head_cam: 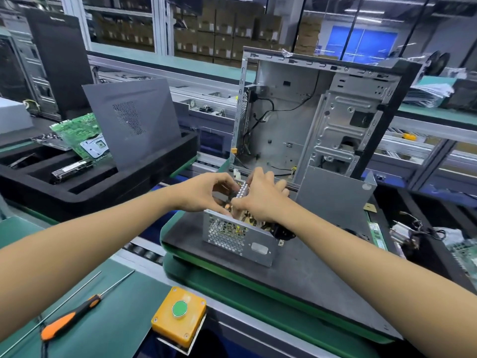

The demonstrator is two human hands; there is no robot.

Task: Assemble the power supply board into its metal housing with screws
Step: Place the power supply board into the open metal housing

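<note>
The perforated metal housing (238,237) stands on a dark pallet (304,280) in the middle of the view. Inside it sits the power supply board (247,218), mostly hidden by my hands, with a silver heat sink (242,190) sticking up. My left hand (206,192) grips the board's far left part with curled fingers. My right hand (260,200) curls over the board's top from the right. A black bundle of cables (282,232) hangs out of the housing's right end. No screws can be made out.
An open computer case (322,112) stands behind the housing, with a grey metal cover (335,200) leaning by it. An orange-handled screwdriver (74,313) and a yellow button box (179,315) lie near me. A black foam tray (90,187) with a green board (82,135) sits left.
</note>
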